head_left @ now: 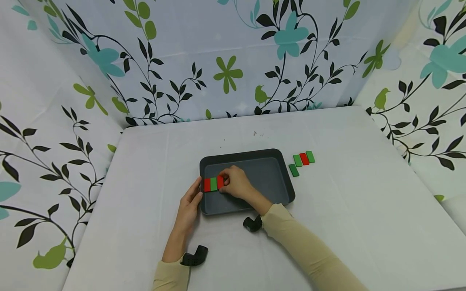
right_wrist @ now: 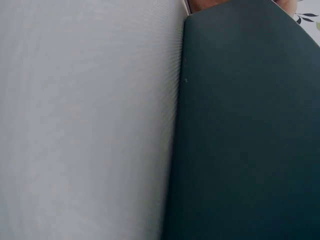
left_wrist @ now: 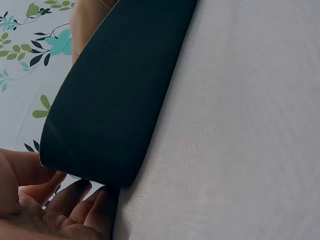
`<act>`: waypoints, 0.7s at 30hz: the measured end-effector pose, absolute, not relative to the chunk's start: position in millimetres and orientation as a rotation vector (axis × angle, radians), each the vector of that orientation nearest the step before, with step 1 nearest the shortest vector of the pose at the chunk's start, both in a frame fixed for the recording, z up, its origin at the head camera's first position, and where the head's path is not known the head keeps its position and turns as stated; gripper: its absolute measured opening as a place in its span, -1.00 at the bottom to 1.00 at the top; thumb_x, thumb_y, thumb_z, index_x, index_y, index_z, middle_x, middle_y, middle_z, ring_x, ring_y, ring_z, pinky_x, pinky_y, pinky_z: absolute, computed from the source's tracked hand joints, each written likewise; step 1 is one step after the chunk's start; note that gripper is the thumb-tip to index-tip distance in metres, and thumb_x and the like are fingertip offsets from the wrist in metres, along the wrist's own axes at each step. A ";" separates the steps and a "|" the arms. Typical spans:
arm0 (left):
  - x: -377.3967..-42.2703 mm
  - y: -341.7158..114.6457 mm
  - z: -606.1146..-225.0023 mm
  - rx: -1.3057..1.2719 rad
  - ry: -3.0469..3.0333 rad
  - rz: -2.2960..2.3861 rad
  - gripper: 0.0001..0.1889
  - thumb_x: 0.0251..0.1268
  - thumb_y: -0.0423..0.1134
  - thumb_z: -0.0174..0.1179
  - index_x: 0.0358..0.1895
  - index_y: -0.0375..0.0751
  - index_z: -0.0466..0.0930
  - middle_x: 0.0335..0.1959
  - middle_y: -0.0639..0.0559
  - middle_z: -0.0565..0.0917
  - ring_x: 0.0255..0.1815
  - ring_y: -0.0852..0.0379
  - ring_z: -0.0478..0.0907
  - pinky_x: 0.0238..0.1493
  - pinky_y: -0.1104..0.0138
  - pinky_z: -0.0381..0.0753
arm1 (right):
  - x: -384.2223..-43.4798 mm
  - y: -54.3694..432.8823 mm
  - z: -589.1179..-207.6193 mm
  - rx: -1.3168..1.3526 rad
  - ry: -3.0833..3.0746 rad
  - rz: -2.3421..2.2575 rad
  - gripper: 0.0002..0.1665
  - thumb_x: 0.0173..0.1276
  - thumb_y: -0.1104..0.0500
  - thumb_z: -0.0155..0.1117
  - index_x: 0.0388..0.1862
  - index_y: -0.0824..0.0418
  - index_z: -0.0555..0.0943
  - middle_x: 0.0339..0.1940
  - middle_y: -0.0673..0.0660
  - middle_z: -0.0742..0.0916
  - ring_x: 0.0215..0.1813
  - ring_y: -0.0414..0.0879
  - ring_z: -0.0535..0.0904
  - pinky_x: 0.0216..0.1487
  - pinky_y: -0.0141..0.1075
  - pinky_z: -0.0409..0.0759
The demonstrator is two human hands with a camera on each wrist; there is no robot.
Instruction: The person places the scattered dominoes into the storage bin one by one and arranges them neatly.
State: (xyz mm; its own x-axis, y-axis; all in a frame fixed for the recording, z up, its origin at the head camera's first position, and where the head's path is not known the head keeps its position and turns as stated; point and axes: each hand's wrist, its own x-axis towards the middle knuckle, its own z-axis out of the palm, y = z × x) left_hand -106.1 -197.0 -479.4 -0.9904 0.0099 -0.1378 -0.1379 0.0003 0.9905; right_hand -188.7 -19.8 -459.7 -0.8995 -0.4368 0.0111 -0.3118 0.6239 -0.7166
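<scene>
A dark grey rectangular tray (head_left: pixel 262 178) lies on the white table. Along its left inner side, a red tile (head_left: pixel 207 185), a green tile (head_left: pixel 213 184) and another red tile (head_left: pixel 220 182) form a tight row. My right hand (head_left: pixel 236 182) reaches into the tray and pinches the rightmost red tile between thumb and fingers. At the tray's left end, my left hand (head_left: pixel 190 206) holds the rim; in the left wrist view the thumb and curled fingers (left_wrist: pixel 75 205) meet that end wall. The right wrist view shows mostly the tray's outer wall (right_wrist: pixel 245 125), which hides the tiles.
Right of the tray, on the table, lie a red tile (head_left: pixel 304 158) and several green tiles (head_left: pixel 294 170). Patterned cloth (head_left: pixel 233 60) with leaves and flowers hangs behind and beside the table (head_left: pixel 364 210). Black wrist cameras (head_left: pixel 195 256) sit on both wrists, near the sleeves.
</scene>
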 end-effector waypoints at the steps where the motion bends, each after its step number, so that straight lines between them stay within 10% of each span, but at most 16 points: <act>1: -106.0 -197.2 -479.3 -0.135 2.146 2.144 -0.45 0.57 -0.40 -0.20 0.56 -0.15 0.04 0.59 -0.02 0.04 0.61 0.10 -0.09 0.56 0.18 -0.02 | -188.7 -20.0 -459.5 -0.623 2.683 -1.131 -0.45 0.00 0.29 0.59 0.03 0.34 0.67 -0.20 0.19 0.63 -0.32 -0.17 0.49 -0.23 -0.42 0.52; 21: -106.6 -198.7 -480.0 -0.142 2.148 2.130 -0.46 0.58 -0.37 -0.19 0.56 -0.08 0.06 0.59 0.03 0.05 0.61 0.15 -0.09 0.57 0.18 -0.04 | -190.3 -21.5 -463.2 -0.673 2.708 -1.063 -0.40 -0.02 0.25 0.61 0.06 0.33 0.66 -0.23 0.17 0.62 -0.34 -0.17 0.44 -0.24 -0.40 0.48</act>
State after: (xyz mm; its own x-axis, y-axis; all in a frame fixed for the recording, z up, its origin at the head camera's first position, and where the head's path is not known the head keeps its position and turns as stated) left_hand -106.6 -198.7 -480.0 -0.9892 0.0128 -0.1458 -0.1457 0.0094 0.9893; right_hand -190.3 -21.5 -463.2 -0.8869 -0.4617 0.0188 -0.3512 0.6470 -0.6768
